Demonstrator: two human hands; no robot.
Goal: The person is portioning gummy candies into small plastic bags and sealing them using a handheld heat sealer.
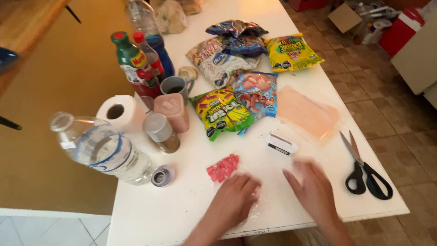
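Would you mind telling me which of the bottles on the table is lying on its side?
The large clear water bottle near the table's left edge, beside the paper roll, lies on its side. The green-labelled bottle and the red-capped one behind it stand upright.

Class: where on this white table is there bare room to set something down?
Bare: the near-left corner of the white table, below the clear plastic water bottle; also between the right hand and the black-handled scissors. Crowded: the far-left bottles, cups and snack bags.

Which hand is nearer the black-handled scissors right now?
Right. The right hand lies flat on the table just left of the scissors; the left hand is farther left, below the red candies.
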